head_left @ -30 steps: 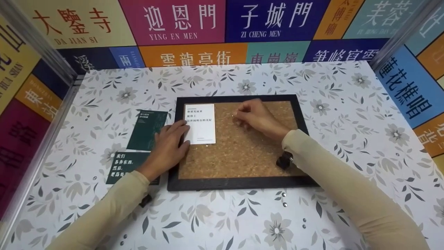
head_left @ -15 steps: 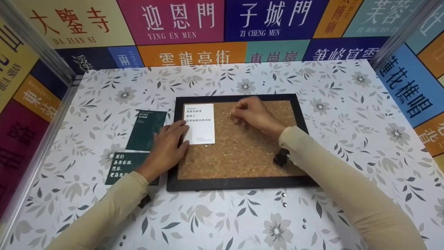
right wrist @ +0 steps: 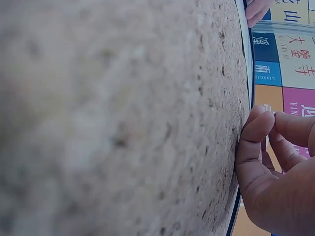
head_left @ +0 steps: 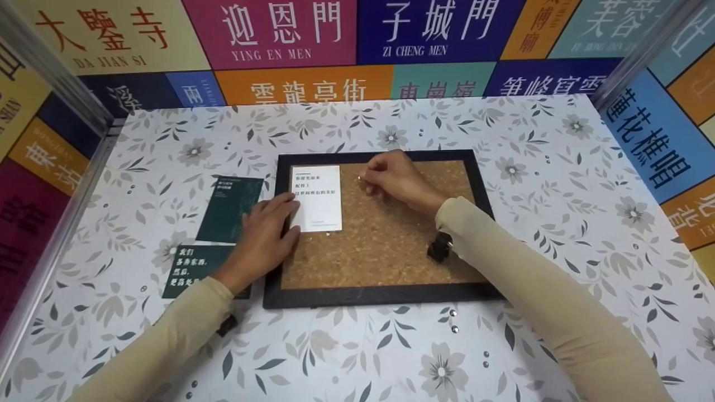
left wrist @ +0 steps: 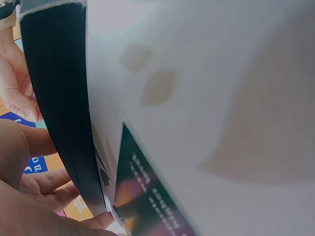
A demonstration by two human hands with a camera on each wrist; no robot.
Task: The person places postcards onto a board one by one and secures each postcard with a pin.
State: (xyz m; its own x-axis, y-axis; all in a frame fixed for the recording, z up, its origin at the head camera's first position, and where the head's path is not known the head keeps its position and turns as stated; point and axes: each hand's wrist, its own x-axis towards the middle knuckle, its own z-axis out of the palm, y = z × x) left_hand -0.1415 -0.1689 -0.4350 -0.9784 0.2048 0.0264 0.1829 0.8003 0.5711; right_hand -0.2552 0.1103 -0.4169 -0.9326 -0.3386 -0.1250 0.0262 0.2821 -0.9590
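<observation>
a white, grey-flowered tabletop (head_left: 335, 363) stands among multicoloured lettered wall panels (head_left: 271, 33). by the upper left corner of a black-framed rectangular cork board (head_left: 385, 254) lies a white printed card (head_left: 318, 209); the left hand (head_left: 263, 233), fingers relaxed, touches its left edge. near the top edge, the right hand (head_left: 397, 181) pinches a tiny glinting object (head_left: 360, 177).

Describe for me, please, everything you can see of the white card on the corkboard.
The white card is a rectangle that looks like stiff paper, taller than wide. Beneath a short dark bar it bears three lines of dark Chinese characters; near its bottom edge is print too small to read. It lies flat in the upper left of the black-framed corkboard, and the left hand appears to touch its left edge.
</observation>
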